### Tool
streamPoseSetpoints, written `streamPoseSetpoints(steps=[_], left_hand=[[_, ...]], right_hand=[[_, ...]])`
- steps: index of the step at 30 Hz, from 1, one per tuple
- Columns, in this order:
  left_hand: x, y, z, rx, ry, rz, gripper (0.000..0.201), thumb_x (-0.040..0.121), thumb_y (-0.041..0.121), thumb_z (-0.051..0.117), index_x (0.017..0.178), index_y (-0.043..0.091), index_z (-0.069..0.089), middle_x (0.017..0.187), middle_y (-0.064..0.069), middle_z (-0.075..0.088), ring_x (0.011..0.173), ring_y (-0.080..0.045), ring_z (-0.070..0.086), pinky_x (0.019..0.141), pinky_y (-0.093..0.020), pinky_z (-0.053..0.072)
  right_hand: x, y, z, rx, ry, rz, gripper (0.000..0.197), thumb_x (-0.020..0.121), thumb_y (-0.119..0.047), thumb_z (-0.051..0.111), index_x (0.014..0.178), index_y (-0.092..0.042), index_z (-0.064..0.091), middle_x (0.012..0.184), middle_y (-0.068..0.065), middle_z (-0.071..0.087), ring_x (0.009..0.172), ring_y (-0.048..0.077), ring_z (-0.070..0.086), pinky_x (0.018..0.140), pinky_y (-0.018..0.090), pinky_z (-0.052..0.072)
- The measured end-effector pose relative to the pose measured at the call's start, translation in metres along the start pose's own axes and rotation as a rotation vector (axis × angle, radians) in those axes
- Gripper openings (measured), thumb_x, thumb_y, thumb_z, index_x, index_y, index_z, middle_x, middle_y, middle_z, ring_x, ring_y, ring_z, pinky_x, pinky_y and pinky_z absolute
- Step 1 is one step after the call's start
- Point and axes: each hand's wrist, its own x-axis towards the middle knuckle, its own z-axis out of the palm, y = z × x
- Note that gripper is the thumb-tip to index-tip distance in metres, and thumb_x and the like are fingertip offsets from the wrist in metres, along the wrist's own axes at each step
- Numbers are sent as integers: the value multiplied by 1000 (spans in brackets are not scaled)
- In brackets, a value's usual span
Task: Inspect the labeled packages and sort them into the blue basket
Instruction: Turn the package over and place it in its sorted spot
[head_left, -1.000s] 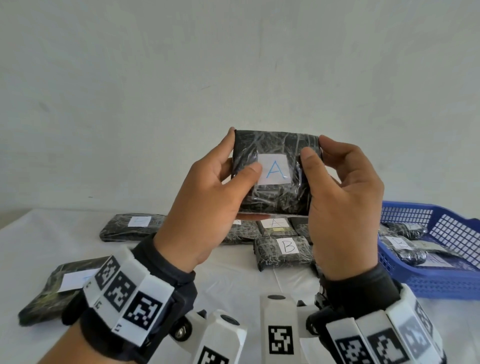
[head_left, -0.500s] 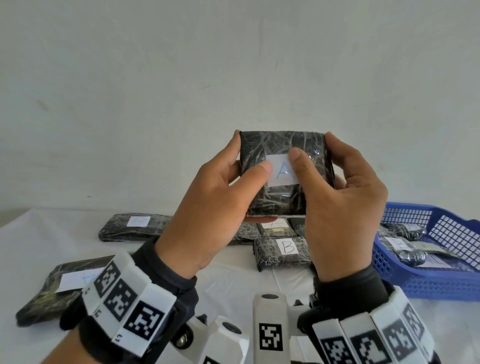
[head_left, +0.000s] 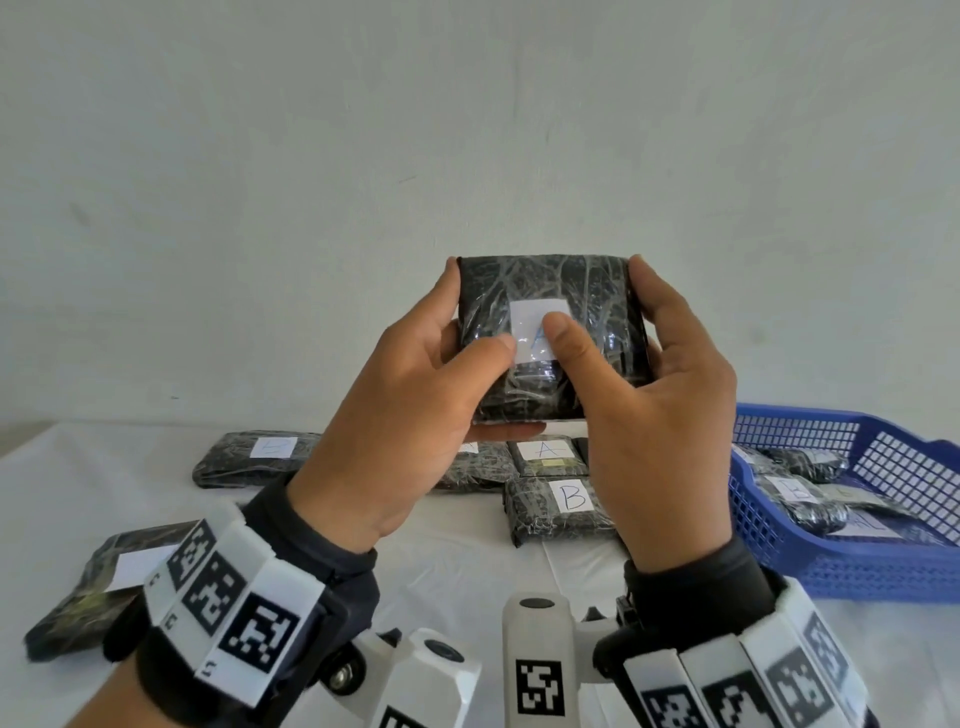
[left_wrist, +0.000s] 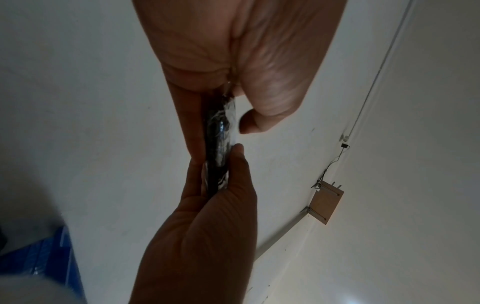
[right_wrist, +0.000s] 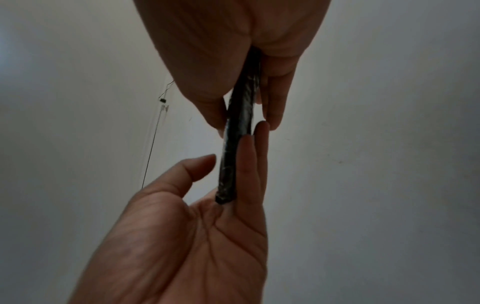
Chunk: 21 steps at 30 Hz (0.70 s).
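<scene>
I hold a black wrapped package upright at chest height in the head view. Its white label carries a blue letter A, partly covered by my right thumb. My left hand grips the package's left side, thumb in front and fingers behind. My right hand grips the right side the same way. The wrist views show the package edge-on between both hands. The blue basket stands on the table at the right with several wrapped packages in it.
On the white table lie more black packages: one labelled B, one labelled A behind it, one at the back left, one at the near left. A plain wall stands behind the table.
Both thumbs have slid inward over the label; the right thumb now covers part of the letter A. The package has shifted slightly right and sits squarer.
</scene>
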Motion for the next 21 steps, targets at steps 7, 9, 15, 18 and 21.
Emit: streamPoseSetpoints(steps=[7, 9, 15, 18, 21], left_hand=[[3, 0, -1, -116, 12, -44, 59, 101, 19, 57, 158, 23, 40, 120, -4, 77, 104, -22, 77, 71, -32, 64], [2, 0, 0, -124, 10, -28, 62, 98, 18, 59, 157, 24, 41, 120, -4, 77, 102, -22, 77, 72, -32, 64], [1, 0, 2, -119, 42, 32, 56, 89, 18, 64, 136, 43, 50, 105, 7, 80, 95, -14, 78, 70, -30, 64], [1, 2, 3, -107, 28, 37, 79, 77, 20, 68, 149, 38, 41, 113, 7, 79, 102, -15, 77, 73, -28, 63], [1, 3, 2, -120, -11, 59, 83, 78, 21, 68, 152, 38, 36, 117, 5, 78, 106, -15, 76, 76, -27, 63]], right_hand=[[5, 6, -5, 218, -56, 82, 47, 106, -12, 60, 152, -10, 51, 135, -2, 70, 124, 8, 68, 103, 29, 56], [6, 7, -7, 211, -78, 84, 45, 108, -10, 54, 153, -8, 50, 137, -2, 69, 124, 6, 67, 103, 27, 56], [8, 7, -5, 160, -109, 48, 62, 98, -27, 64, 155, -10, 47, 141, 1, 67, 131, 11, 63, 108, 34, 53], [8, 6, -5, 90, -121, 20, 68, 94, -33, 64, 156, -12, 45, 145, -1, 64, 135, 11, 60, 114, 40, 49], [7, 3, -6, 38, -145, 13, 75, 94, -32, 75, 158, -11, 41, 148, -4, 61, 136, 5, 57, 116, 35, 47]])
